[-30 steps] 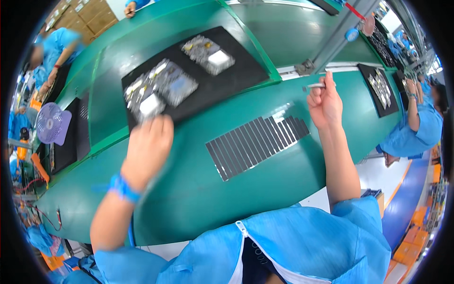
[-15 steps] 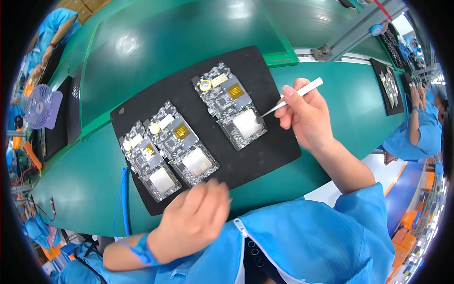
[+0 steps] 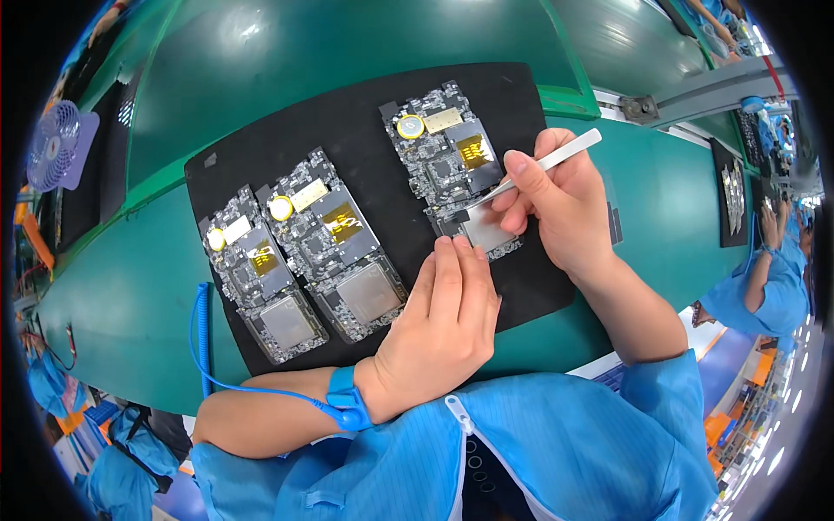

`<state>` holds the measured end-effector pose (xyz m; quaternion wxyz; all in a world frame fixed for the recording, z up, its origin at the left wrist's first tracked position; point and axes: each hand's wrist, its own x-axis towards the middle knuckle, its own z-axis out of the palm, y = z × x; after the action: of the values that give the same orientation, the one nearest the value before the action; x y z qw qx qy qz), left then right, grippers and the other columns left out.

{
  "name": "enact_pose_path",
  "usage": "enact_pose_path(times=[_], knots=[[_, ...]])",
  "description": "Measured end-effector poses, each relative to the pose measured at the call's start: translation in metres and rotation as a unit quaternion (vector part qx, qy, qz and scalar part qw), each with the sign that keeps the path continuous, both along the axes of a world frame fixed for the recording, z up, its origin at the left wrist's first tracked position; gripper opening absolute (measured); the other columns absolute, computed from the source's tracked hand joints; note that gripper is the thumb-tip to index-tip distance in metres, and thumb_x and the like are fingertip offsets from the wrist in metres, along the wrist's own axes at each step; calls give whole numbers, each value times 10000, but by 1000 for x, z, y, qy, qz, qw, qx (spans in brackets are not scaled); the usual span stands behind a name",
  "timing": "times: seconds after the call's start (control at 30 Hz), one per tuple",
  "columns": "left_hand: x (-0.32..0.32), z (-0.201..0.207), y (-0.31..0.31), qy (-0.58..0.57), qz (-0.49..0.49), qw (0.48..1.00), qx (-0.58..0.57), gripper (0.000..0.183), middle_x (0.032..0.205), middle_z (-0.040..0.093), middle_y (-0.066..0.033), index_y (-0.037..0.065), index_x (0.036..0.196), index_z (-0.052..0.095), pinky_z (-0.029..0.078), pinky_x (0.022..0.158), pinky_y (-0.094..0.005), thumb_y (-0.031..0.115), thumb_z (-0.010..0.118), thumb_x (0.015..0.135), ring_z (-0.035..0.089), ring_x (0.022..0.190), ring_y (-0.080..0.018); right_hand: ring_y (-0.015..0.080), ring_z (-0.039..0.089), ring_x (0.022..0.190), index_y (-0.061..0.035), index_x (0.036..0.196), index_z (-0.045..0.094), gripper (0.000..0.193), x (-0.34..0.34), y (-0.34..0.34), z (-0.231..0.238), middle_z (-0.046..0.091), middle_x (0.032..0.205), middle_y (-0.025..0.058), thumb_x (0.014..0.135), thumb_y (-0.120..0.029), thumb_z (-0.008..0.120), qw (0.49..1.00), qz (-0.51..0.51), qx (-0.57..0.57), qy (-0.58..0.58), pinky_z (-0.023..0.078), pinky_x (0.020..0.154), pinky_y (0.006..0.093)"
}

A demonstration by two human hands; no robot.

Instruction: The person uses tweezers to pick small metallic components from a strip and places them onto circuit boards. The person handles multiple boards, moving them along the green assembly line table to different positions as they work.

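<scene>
My right hand is closed on a pair of white tweezers, which slants down over the rightmost circuit board. By the tweezers' tip is a small dark square piece, at the corner of that board's silver metal shield; I cannot tell whether the tips grip it. My left hand has its fingers stretched out side by side, touching the board's near edge and hiding part of it. Two similar boards, a middle one and a left one, lie beside each other, with round yellow-rimmed cells and amber film patches.
All the boards lie on a black mat on a green table. A blue coiled cord runs to the band on my left wrist. A purple fan stands at far left. Another person works at the right.
My left hand has moved right and up from near the middle board to the rightmost board's near edge. The tweezers' tip has shifted from the shield's right side to its upper left corner.
</scene>
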<state>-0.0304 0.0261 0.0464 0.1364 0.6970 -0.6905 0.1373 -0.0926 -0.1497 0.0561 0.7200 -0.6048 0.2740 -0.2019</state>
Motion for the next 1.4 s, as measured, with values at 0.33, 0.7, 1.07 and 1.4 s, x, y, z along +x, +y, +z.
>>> enact_pose_path(times=[0.33,0.7,1.07,1.4], knots=[[2,0,-1,-7,-3,1000,-1,435,1014,603,-268,-130,1025,620,531,829,-385,213,637,758,585,987,-380,103,578,453,-23,939,378,269,6,-6,4,609,628,97,922,-159,610,999,26,-13,19,444,402,194],[3,1,-3,18,3,1000,-11,334,1065,587,-268,-81,957,630,527,775,-356,171,643,739,586,944,-344,97,574,451,-25,930,380,259,7,-5,4,605,627,96,923,-152,606,999,27,-23,28,444,399,192],[13,-1,-8,199,8,980,-18,347,1218,492,-299,-26,954,597,462,795,-407,133,692,660,520,1006,-369,79,578,472,-22,941,377,254,4,0,3,593,645,75,913,-115,612,997,17,-62,30,455,411,177],[9,1,6,110,-8,994,14,505,1186,513,-271,-95,1097,590,492,870,-398,170,697,681,516,1074,-374,135,651,622,-2,889,415,222,-11,15,-20,642,762,144,854,43,630,912,44,-365,-183,515,519,240]])
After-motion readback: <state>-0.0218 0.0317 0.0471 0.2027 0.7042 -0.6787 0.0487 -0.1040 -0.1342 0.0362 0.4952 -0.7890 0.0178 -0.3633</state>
